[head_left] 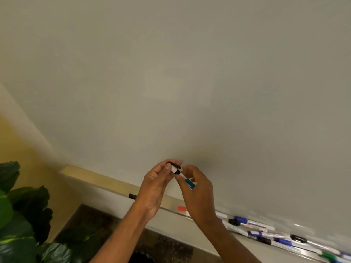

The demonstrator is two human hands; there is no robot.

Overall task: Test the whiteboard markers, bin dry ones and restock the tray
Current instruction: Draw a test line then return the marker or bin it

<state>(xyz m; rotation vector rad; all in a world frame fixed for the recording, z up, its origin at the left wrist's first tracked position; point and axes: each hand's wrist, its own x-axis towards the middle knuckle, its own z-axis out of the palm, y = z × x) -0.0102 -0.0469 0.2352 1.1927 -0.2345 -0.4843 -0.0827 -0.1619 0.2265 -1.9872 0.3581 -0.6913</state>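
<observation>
Both hands meet low in front of the whiteboard [190, 82], sharing one marker [189, 182]. The left hand [153, 184] curls its fingers and thumb round the marker's black upper end. The right hand [197, 188] pinches the blue-labelled barrel lower down. Whether the cap is on or pulled loose, I cannot tell. Well left of the left forearm stands a leafy plant [22, 215]. Below both wrists runs the tray [114, 184], with loose markers [266, 229] lying right of the right forearm, a small red piece [181, 208] between the wrists, and a black tip [132, 196] just left of the left wrist.
</observation>
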